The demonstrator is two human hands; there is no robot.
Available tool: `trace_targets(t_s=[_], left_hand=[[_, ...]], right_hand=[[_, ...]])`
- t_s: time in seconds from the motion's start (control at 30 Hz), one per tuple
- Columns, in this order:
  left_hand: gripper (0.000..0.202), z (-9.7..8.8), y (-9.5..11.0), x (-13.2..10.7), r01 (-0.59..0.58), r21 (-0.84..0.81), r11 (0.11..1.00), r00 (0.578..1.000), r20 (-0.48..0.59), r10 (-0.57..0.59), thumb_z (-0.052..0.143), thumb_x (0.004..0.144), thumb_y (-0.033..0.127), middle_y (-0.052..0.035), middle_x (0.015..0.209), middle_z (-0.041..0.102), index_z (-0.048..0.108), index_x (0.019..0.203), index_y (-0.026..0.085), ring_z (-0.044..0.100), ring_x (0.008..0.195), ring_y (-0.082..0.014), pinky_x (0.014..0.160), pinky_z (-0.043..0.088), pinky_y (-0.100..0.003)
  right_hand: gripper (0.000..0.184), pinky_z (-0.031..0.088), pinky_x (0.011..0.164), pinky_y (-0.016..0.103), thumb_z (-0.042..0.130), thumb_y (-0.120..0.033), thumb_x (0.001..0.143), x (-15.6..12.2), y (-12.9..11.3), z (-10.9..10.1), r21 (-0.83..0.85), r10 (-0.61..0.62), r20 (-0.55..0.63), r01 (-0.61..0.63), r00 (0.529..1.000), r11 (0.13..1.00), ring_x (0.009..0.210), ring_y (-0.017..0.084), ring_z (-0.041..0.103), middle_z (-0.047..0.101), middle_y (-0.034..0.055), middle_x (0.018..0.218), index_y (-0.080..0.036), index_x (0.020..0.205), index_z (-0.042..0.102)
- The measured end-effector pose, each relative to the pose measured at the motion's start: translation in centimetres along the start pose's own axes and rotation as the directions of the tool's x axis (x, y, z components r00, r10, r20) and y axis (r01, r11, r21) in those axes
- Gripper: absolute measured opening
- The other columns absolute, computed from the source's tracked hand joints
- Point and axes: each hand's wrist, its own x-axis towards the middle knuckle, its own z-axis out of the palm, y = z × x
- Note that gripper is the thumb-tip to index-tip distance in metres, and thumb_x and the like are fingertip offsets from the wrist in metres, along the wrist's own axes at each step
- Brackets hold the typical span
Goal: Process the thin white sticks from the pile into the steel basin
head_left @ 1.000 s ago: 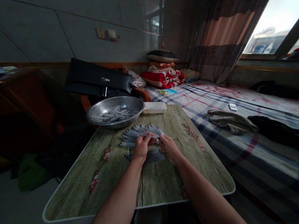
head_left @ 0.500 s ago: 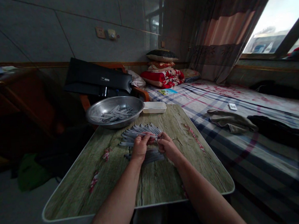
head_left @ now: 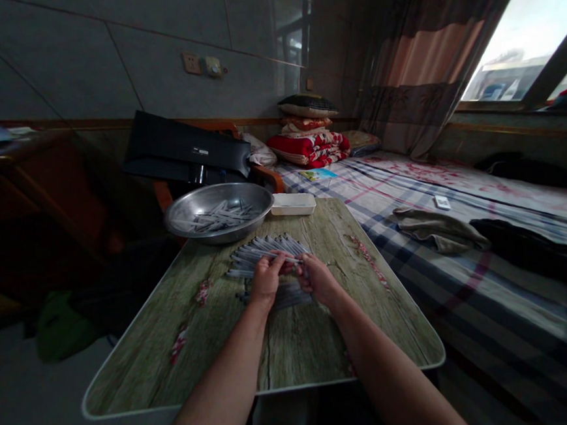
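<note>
At the middle of the counter (head_left: pixel 294 352), one thin grey strip (head_left: pixel 290 260) sits pinched in the grip of both the left hand (head_left: pixel 265 281) and the right hand (head_left: pixel 317 279). The right hand has closed in within the last second, so the fingertips nearly meet and the strip is worked in place. The fan of strips (head_left: pixel 259 248) lies at 12 o'clock, the metal bowl (head_left: pixel 226 235) at 11 and the white tray (head_left: pixel 293 203) beyond

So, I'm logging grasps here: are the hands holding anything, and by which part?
The left hand and right hand together pinch one thin grey strip, apparently near its two ends, above the fanned pile.
</note>
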Motion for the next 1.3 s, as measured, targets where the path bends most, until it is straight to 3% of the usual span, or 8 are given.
trace_targets(t_s=[0.17, 0.47, 0.6, 0.77, 0.9, 1.03, 1.13, 1.3], left_hand=[[0.04, 0.1, 0.0, 0.0, -0.001, 0.003, 1.0, 1.0, -0.013, 0.001, 0.085, 0.063, 0.05, -0.0063, 0.077, 0.075, 0.067, 0.077, 0.017, 0.068, 0.063, -0.0183, 0.061, 0.054, -0.029], [0.035, -0.3, 0.3, 0.1, -0.072, 0.004, 0.997, 0.99, -0.122, 0.072, 0.079, 0.07, 0.051, -0.0041, 0.075, 0.071, 0.065, 0.077, 0.019, 0.065, 0.061, -0.0161, 0.055, 0.051, -0.026], [0.036, -0.1, 0.3, -0.2, -0.089, 0.049, 0.995, 0.992, -0.087, 0.093, 0.079, 0.069, 0.051, -0.0025, 0.071, 0.069, 0.065, 0.078, 0.019, 0.063, 0.059, -0.0157, 0.053, 0.049, -0.025], [0.037, 0.0, 0.3, -0.2, -0.096, 0.028, 0.995, 0.991, -0.09, 0.098, 0.08, 0.069, 0.051, 0.0, 0.066, 0.066, 0.065, 0.082, 0.02, 0.058, 0.053, -0.0136, 0.052, 0.048, -0.025], [0.039, -0.8, 0.5, 0.5, -0.112, -0.033, 0.993, 0.968, -0.228, 0.102, 0.074, 0.07, 0.052, 0.0012, 0.066, 0.065, 0.062, 0.087, 0.019, 0.059, 0.051, -0.0124, 0.05, 0.046, -0.023], [0.035, -2.1, 0.6, 1.6, -0.225, -0.149, 0.963, 0.875, -0.465, 0.133, 0.061, 0.073, 0.052, 0.0049, 0.062, 0.06, 0.055, 0.088, 0.022, 0.057, 0.048, -0.0119, 0.05, 0.046, -0.024], [0.027, -2.4, 0.6, 1.8, -0.28, -0.19, 0.941, 0.84, -0.523, 0.144, 0.057, 0.073, 0.047, 0.0065, 0.062, 0.056, 0.05, 0.084, 0.023, 0.058, 0.05, -0.0119, 0.054, 0.049, -0.025], [0.027, -0.6, 0.6, 0.4, -0.12, -0.191, 0.974, 0.964, -0.257, 0.068, 0.071, 0.064, 0.032, 0.0078, 0.063, 0.053, 0.056, 0.084, 0.02, 0.04, 0.042, -0.0047, 0.04, 0.028, -0.018]], right_hand=[[0.049, 0.014, 0.037, 0.019, 0.073, -0.063, 0.072, 0.0, 0.1, 0.0, -0.088, -0.007, 0.03, 0.01, 1.0, 0.996, 0.038, 0.004, 0.022, 0.036, -0.011, 0.05, -0.021, 0.073, 0.048], [0.027, 0.012, 0.035, 0.019, 0.068, -0.024, 0.059, -0.5, -0.9, 0.0, 0.039, 0.079, 0.062, -0.081, 0.995, 0.996, 0.038, 0.007, 0.035, 0.052, -0.0071, 0.057, -0.021, 0.079, 0.051], [0.028, 0.01, 0.036, 0.019, 0.071, -0.034, 0.065, -0.5, -1.0, -0.3, 0.077, 0.145, 0.111, -0.154, 0.983, 0.985, 0.038, 0.005, 0.03, 0.051, -0.0069, 0.057, -0.019, 0.082, 0.054], [0.04, 0.011, 0.037, 0.019, 0.08, -0.044, 0.069, -0.6, -0.6, -0.2, -0.024, 0.093, 0.149, -0.09, 0.985, 0.996, 0.038, 0.003, 0.024, 0.039, -0.0103, 0.051, -0.019, 0.07, 0.049], [0.04, 0.011, 0.037, 0.019, 0.079, -0.039, 0.068, -0.4, -0.6, -0.7, 0.003, 0.098, 0.128, -0.099, 0.987, 0.995, 0.038, 0.003, 0.021, 0.034, -0.0113, 0.048, -0.021, 0.065, 0.044], [0.04, 0.011, 0.036, 0.019, 0.073, -0.033, 0.068, 0.1, -1.1, -1.6, 0.08, 0.103, 0.068, -0.108, 0.992, 0.991, 0.038, 0.004, 0.019, 0.029, -0.0113, 0.046, -0.023, 0.061, 0.035], [0.038, 0.009, 0.036, 0.019, 0.073, -0.032, 0.065, 0.2, -1.2, -1.7, 0.129, 0.074, -0.001, -0.074, 0.997, 0.989, 0.039, 0.003, 0.018, 0.029, -0.0117, 0.047, -0.023, 0.061, 0.036], [0.042, 0.011, 0.037, 0.019, 0.08, -0.042, 0.063, 0.1, -0.7, -0.7, 0.091, -0.058, -0.078, 0.065, 0.995, 0.994, 0.039, 0.003, 0.02, 0.031, -0.0124, 0.048, -0.022, 0.066, 0.043]])
